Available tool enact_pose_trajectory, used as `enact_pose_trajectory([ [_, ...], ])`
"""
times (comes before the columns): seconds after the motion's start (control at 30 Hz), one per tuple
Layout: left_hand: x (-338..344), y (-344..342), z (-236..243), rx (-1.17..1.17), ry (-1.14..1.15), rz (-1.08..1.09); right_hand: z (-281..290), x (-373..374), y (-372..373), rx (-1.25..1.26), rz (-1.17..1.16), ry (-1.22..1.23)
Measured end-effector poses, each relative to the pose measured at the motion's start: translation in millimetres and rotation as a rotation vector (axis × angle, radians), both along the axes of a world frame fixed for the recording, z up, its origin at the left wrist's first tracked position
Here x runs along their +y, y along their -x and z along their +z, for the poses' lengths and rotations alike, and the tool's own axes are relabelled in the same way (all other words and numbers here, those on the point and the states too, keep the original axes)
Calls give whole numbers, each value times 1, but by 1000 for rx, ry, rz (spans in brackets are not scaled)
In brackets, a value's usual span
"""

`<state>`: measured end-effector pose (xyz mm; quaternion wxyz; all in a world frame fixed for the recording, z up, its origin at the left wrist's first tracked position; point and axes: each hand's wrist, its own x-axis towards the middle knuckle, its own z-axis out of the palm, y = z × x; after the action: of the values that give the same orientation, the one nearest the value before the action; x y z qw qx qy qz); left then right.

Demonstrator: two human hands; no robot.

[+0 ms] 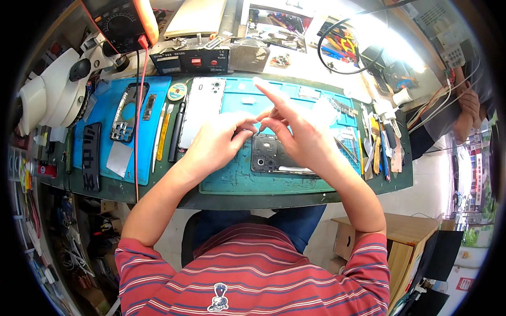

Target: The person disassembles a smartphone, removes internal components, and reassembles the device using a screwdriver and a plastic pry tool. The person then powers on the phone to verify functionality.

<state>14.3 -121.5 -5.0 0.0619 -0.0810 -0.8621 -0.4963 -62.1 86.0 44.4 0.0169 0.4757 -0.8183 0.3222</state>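
My left hand (224,138) is closed in a pinch, its fingertips close to those of my right hand (295,129). The right thumb and curled fingers come together while the index finger points up and away. Whatever is between the fingertips is too small to make out. Below the hands an opened phone (263,152), dark inside with its camera showing, lies on the blue-green work mat (232,181); my right hand covers part of it. Left of it rests a silvery-white phone back cover (199,105), partly behind my left hand.
On the left blue mat (105,171) lie a phone frame (122,134), a small circuit board (150,108) and a dark phone (91,158). A multimeter (118,23) and a microscope (50,89) stand at the back left. Several hand tools (377,142) lie right. Another person's hand (469,102) shows far right.
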Motion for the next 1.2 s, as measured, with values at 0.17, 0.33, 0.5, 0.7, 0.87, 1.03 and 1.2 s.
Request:
enact_pose_trajectory([
  [0.17, 1, -10, 9, 52, 276, -103, 3, 31, 2, -68, -175, 198],
  [0.33, 6, -28, 24, 39, 378, -213, -11, 84, -2, 73, -179, -103],
  [0.5, 2, -22, 14, 95, 310, -203, -18, 98, -16, 172, -62, -269],
  [0.7, 8, -24, 22, 14, 116, -246, -21, 98, -23, 242, -29, -240],
  [0.87, 8, -16, 23, -121, -103, -168, -33, 102, -19, 511, -39, 53],
  [1.03, 14, -3, 33, -120, -526, -34, -15, 99, -18, -65, -281, 181],
  [1.2, 34, 11, 22, -38, -675, 32, -22, 87, -13, -1100, -197, 602],
])
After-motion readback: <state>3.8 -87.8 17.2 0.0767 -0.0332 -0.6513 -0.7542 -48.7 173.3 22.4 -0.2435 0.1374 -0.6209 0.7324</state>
